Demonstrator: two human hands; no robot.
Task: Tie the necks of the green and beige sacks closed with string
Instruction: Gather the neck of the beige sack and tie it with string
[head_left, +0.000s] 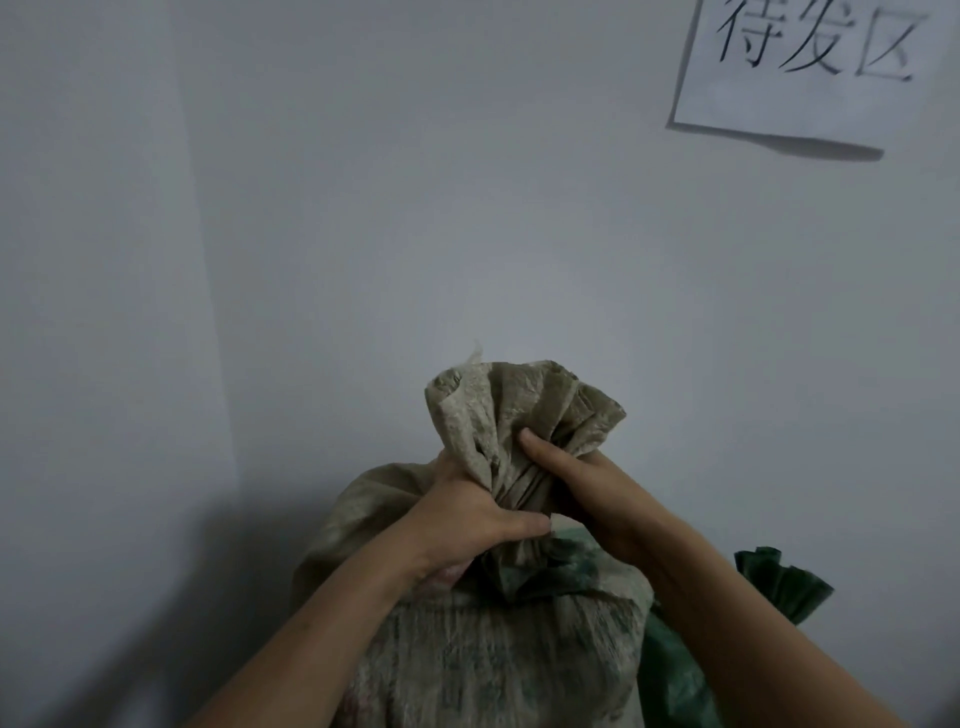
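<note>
Beige sack (467, 654) stood by the wall (363, 208), right in front | left hand (467, 519) squeezed its bunched neck (498, 415) low down, right hand (582, 483) gripped it higher, likely to keep it shut for string | no string seen | green sack (784, 587) sat beside it, to the right

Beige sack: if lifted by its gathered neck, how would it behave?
Probably floppy: the beige sack crumples into pleats where the left hand and right hand grip its neck. Its bulging body looks full, so likely heavy, unlikely to roll.
</note>
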